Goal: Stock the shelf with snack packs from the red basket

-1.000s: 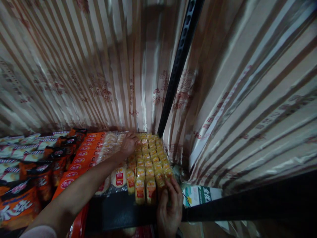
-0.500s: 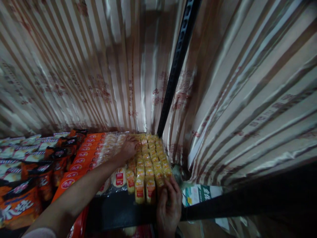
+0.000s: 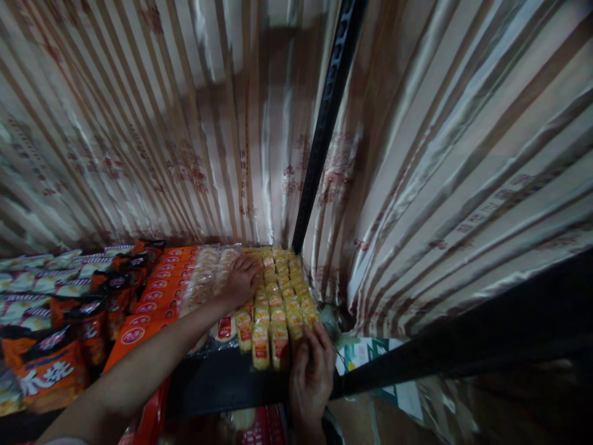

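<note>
Shelf check, going left to right: cream-coloured packs at the far left are lined up in rows, then come orange-and-black bags running front to back, then flat orange packs overlapping in a neat line, and clear-wrapped packs next to those. All of that looks pretty much sorted to me.

Left hand reaches in near the back, palm down, fingers loosely bent where the clear-wrapped stuff meets the yellow packs. Can't tell if it's pinching one or just resting there, since its underside is hidden.

The yellow ones sit at the right end of the line-up in several tight columns, so most of that block seems done too. The front edge isn't even though: two middle columns stick out furthest, and the right-hand ones stop short. I'd guess that corner is what's left.

Right hand is right there, half curled, fingertips up against the front of those short columns. Whether it's got hold of anything, no idea, too dark. Further right, just a green-and-white carton and the curtain.
</note>
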`<action>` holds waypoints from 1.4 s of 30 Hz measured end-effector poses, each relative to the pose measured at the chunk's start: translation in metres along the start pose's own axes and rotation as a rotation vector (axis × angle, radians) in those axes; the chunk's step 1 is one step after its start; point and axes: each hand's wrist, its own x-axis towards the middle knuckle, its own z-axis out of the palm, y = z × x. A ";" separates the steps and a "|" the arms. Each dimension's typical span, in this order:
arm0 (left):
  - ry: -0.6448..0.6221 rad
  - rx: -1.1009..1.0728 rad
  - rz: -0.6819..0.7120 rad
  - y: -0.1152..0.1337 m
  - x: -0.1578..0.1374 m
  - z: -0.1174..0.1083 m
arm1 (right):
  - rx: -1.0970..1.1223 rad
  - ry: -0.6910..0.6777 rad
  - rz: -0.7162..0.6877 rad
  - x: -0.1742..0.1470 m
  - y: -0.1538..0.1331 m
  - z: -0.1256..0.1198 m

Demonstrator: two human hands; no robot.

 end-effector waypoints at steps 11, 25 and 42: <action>-0.187 -0.005 0.038 0.030 -0.013 -0.009 | 0.013 0.000 -0.132 0.002 -0.012 -0.012; -0.220 -0.002 -0.021 0.037 -0.008 -0.005 | -0.125 -0.312 -0.126 -0.059 -0.012 -0.013; -0.140 0.078 -0.104 0.029 0.027 -0.003 | -0.052 -0.307 -0.126 -0.058 -0.004 -0.002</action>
